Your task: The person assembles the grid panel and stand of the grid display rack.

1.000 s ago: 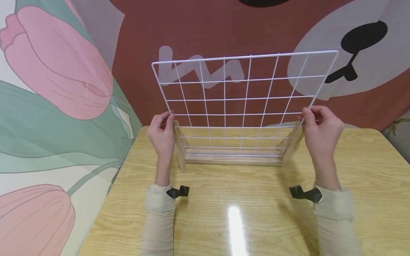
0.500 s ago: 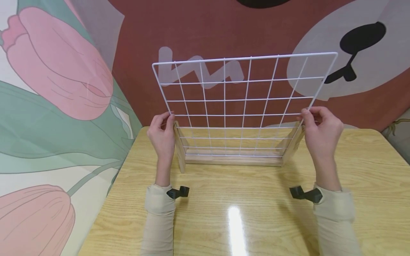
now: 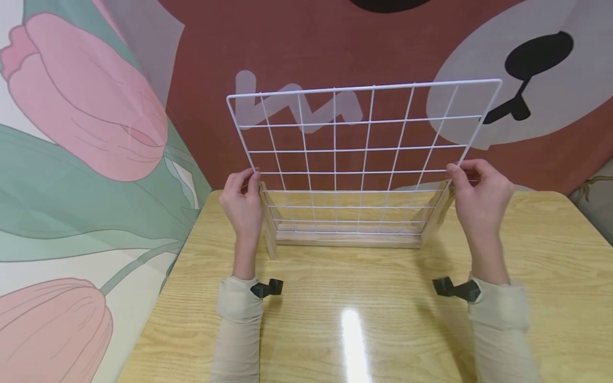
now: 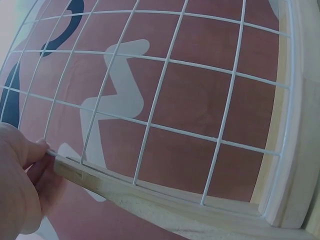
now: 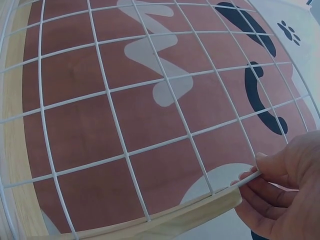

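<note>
A white wire grid panel [image 3: 334, 151] stands upright in a pale wooden stand [image 3: 348, 240], its lower part between the two side posts. My left hand [image 3: 243, 205] pinches the panel's left edge wire just above the top of the left post [image 3: 268, 223]. On the other side my right hand [image 3: 483, 205] pinches the right edge wire, close over the right post [image 3: 435, 215]. In the left wrist view the thumb [image 4: 37, 150] lies on the wire at the post's end. The right wrist view shows thumb and fingers round the edge wire, right by the wooden post [image 5: 200, 212].
The stand rests toward the back of a wood-grain table [image 3: 316, 303]. Behind it hangs a reddish-brown printed backdrop [image 3: 297, 42], close to the table's far edge. A flower-printed cloth [image 3: 91, 101] covers the left side. Small black cameras are worn on both wrists.
Almost nothing moves. The upper right corner of the grid panel sits very slightly lower and further left; both hands keep their hold on its edges.
</note>
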The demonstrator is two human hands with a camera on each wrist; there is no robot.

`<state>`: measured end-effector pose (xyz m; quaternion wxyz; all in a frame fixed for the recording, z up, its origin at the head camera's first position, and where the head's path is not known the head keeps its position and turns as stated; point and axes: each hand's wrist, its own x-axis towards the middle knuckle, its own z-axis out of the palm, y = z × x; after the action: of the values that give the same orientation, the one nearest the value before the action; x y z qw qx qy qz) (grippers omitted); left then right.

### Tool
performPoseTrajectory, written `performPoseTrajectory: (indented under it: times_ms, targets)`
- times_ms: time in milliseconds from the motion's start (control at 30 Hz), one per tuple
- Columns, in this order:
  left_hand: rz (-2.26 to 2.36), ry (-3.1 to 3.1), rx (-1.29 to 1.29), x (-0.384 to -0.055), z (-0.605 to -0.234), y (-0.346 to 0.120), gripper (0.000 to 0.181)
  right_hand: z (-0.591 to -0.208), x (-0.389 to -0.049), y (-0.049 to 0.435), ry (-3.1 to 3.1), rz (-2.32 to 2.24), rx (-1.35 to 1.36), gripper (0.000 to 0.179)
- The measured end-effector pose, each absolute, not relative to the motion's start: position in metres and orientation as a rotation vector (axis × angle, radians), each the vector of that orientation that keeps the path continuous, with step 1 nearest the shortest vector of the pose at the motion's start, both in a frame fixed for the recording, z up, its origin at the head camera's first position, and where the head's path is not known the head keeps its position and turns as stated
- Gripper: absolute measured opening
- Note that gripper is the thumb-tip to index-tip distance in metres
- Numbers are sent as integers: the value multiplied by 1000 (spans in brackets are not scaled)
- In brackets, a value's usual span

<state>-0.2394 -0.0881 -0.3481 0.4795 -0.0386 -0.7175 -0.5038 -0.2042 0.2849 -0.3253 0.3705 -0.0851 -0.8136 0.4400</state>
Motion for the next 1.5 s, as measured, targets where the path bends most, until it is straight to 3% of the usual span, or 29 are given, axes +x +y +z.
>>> performPoseTrajectory:
  times_ms: [867,1500]
  targets:
    - [-870,-1944,-132,-239,-351,-95,13,-328,-208,285,-2096,1151,-240,32]
    - [-996,-1973,-157,-237,-348,-93,12,-321,-199,295,-2215,1110,-240,35]
